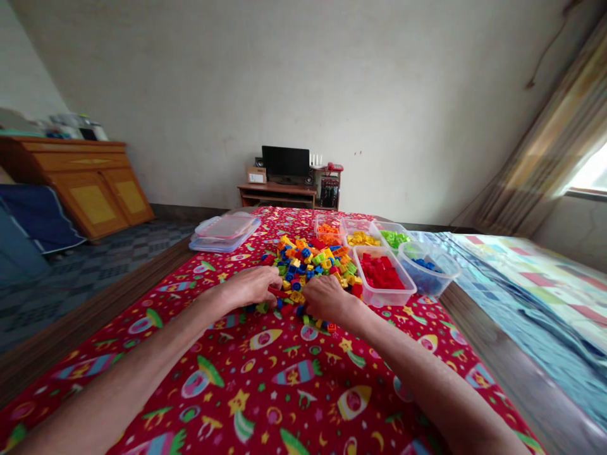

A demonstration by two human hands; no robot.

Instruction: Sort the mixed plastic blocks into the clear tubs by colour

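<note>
A mixed heap of toy building bricks [310, 262] in red, yellow, orange, green and blue lies on a red patterned cloth. At the heap's left front edge is my left hand [253, 285], its fingers closed about a red brick [279, 293]. My right hand [328, 298] reaches into the front of the heap with curled fingers. Its fingertips are hidden, so whatever they grip cannot be made out. Just right of the heap stands a clear tub [391, 298] holding red bricks [380, 270].
Behind it, clear tubs hold orange bricks [329, 232], yellow bricks [363, 238] and green bricks [394, 239]. A round clear bowl [443, 278] at right contains blue bricks [425, 265]. Stacked lids [225, 230] lie at the table's left. A bed [535, 284] adjoins on the right.
</note>
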